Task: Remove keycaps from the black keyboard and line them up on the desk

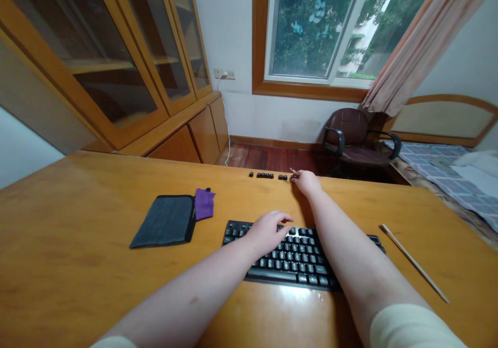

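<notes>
A black keyboard (pixel 290 254) lies on the desk in front of me, with a strip along its top row lacking keycaps. My left hand (pixel 270 230) rests over its upper left part, thumb and fingers apart and holding nothing. At the desk's far edge, my right hand (pixel 308 183) has its fingertips closed on a small black keycap (pixel 292 177). Left of those fingertips, several loose black keycaps (pixel 265 175) stand in a spaced row. My right forearm crosses above the keyboard and hides much of its right side.
A dark grey cloth pouch (pixel 165 221) and a purple cloth (pixel 204 204) lie on the left, a small black piece (pixel 208 189) beside them. To the right is a thin pale stick (pixel 414 263). Beyond the desk (pixel 78 265) stand a chair (pixel 350 135) and a glass-door cabinet (pixel 171 104).
</notes>
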